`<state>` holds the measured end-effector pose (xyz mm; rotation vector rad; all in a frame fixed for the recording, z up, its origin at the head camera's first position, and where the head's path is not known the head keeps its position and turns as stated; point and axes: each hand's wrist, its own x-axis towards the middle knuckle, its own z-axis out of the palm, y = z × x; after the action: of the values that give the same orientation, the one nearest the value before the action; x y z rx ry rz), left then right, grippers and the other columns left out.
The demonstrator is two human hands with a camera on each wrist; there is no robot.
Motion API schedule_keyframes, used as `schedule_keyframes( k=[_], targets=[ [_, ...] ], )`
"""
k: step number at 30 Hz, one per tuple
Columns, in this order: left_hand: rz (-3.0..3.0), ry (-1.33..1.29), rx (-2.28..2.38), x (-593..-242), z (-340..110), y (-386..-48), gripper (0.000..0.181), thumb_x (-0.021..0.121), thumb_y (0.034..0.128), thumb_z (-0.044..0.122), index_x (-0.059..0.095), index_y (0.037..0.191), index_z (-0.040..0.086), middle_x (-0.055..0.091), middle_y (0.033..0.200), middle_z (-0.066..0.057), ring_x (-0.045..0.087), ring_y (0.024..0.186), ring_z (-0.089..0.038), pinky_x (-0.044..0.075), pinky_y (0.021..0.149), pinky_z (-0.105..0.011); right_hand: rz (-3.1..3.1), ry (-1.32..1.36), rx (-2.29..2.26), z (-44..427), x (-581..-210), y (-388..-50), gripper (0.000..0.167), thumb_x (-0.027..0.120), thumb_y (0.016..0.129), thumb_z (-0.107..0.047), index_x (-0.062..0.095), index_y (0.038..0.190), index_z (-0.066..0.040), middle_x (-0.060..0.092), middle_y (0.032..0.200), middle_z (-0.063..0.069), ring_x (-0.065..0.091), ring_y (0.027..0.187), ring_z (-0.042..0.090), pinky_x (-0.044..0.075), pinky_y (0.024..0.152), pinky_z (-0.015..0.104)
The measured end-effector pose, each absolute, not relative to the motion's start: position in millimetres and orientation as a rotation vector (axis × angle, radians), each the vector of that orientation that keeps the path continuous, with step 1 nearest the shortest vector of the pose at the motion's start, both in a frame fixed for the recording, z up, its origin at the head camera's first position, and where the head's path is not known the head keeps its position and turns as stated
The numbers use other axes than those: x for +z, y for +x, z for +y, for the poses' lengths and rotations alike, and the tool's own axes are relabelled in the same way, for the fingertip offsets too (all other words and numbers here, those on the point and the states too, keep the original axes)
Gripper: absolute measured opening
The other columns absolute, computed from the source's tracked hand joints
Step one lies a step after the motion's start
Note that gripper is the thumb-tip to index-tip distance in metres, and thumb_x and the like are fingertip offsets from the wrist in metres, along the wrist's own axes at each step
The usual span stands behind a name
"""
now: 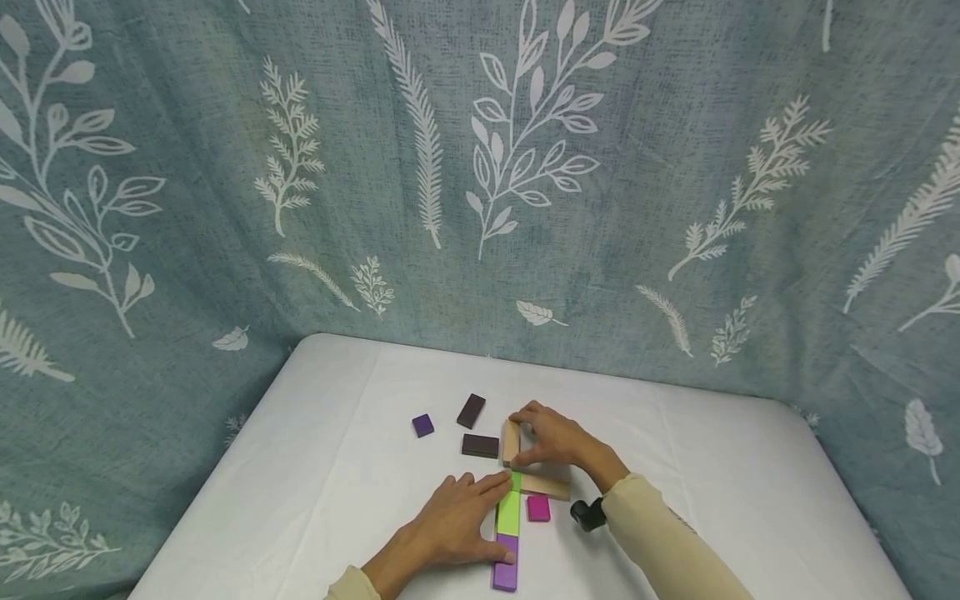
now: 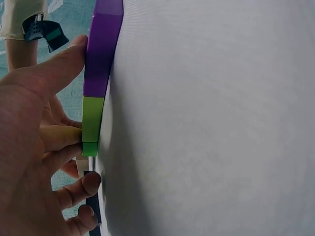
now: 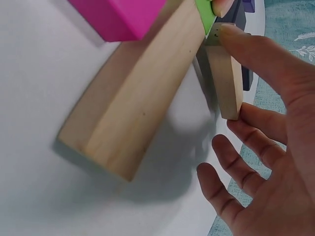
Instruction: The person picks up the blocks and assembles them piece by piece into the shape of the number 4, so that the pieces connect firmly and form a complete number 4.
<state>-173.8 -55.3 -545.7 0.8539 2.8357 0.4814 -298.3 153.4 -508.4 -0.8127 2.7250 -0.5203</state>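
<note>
My left hand (image 1: pixel 457 521) lies along a row of blocks. Its thumb rests on the purple block (image 1: pixel 506 579) and its index fingertip touches the small green block (image 1: pixel 515 482) at the far end. Between these two sits a lime-green block (image 1: pixel 508 512). My right hand (image 1: pixel 555 437) pinches a plain wooden block (image 1: pixel 512 443) lengthwise between thumb and fingers, just beyond the green end. In the right wrist view its other fingers spread loosely beside that block. A second wooden block (image 3: pixel 133 103) lies crosswise to the right of the row's far end, under the right wrist.
A magenta block (image 1: pixel 537 508) lies right of the row, near the crosswise wooden block. Left of the right hand are two dark brown blocks, one crosswise (image 1: pixel 480 446) and one slanted (image 1: pixel 471 411), and a small dark purple block (image 1: pixel 423 426). A patterned curtain (image 1: pixel 480 183) hangs behind the white table (image 1: pixel 360 400).
</note>
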Motion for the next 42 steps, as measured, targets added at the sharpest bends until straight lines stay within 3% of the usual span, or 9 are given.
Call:
schedule_keyframes(
  k=[21,42],
  targets=[
    [2.87,0.891,0.474,-548.7,-56.1,-174.5,0.099,0.064,0.0764,0.081,0.045,0.154,0.022,0.038,0.159,0.011,0.053,0.115,-0.02,0.042,0.102,-0.054,2.669,-0.775,-0.495,155.1,-510.4,-299.1,0.072,0.091,0.073,-0.04,0.064,0.134,-0.012,0.058,0.129,0.005,0.058,0.113,0.024,0.05,0.094,0.05],
    [2.86,0.886,0.518,-549.4,-56.2,-173.2,0.099,0.065,0.0766,0.08,0.045,0.154,0.021,0.038,0.159,0.011,0.054,0.124,-0.028,0.04,0.104,-0.06,2.656,-0.777,-0.546,158.5,-514.3,-299.1,0.069,0.089,0.075,-0.039,0.065,0.134,-0.012,0.059,0.129,0.006,0.058,0.113,0.025,0.05,0.094,0.051]
  ],
)
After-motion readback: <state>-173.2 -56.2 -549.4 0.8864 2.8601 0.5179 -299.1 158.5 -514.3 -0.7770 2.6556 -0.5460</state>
